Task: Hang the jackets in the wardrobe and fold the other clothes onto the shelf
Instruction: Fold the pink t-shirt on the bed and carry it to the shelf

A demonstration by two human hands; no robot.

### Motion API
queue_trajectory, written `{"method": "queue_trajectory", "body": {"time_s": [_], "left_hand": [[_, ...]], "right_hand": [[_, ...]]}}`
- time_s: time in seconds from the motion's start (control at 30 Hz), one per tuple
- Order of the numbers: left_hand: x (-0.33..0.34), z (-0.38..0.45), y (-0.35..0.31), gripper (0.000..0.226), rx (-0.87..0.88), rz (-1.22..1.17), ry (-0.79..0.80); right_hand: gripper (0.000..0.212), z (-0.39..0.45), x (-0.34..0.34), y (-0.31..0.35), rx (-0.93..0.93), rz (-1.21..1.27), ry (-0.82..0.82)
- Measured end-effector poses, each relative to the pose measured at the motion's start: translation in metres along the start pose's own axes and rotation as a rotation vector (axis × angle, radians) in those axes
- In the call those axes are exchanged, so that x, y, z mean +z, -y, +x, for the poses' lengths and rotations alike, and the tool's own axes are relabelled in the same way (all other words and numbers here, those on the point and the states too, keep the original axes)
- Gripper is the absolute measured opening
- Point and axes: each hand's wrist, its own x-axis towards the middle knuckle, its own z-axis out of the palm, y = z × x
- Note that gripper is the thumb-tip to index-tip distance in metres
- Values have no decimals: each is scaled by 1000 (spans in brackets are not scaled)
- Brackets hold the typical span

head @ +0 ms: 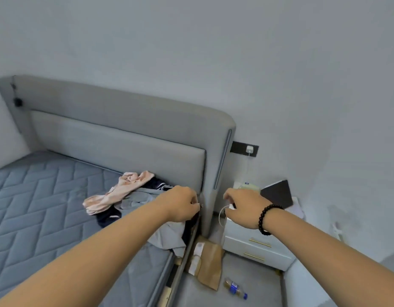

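Head view shows the left hand (180,203) with fingers curled, pinching something small and dark above the grey garment (145,199) heaped on the bed (47,196). Right hand (242,207) grips a white cable (221,216), clear of the clothes.

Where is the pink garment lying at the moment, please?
The pink garment lies on the mattress near the headboard, just left of the left hand.

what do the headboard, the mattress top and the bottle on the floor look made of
Headboard: grey matte upholstery, probably fabric or faux leather, with padded panel seams.
Mattress top: blue-grey quilted fabric, stitched in a chevron pattern.
Bottle: seemingly clear plastic, blue label; too blurred to be sure.
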Motion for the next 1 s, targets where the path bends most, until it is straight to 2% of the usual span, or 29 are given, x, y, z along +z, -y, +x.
{"method": "queue_trajectory", "body": {"time_s": [0.23, 0.47, 0.67, 0.83, 1.0], "left_hand": [[-49, 5, 154, 14, -239, -84, -27], [-74, 35, 256, 13, -415, -191, -58], [-88, 106, 337, 13, -540, -367, -122], [-73, 190, 416, 14, -661, -511, -149], [-16, 270, 491, 21, -805, -591, -185]], "right_hand": [[35, 126, 33, 90, -123, -4, 110], [38, 256, 61, 136, -196, -29, 264], [34, 409, 96, 159, -256, -24, 383], [29, 535, 142, 172, -268, -27, 453], [30, 625, 194, 172, -254, 23, 470]]}}
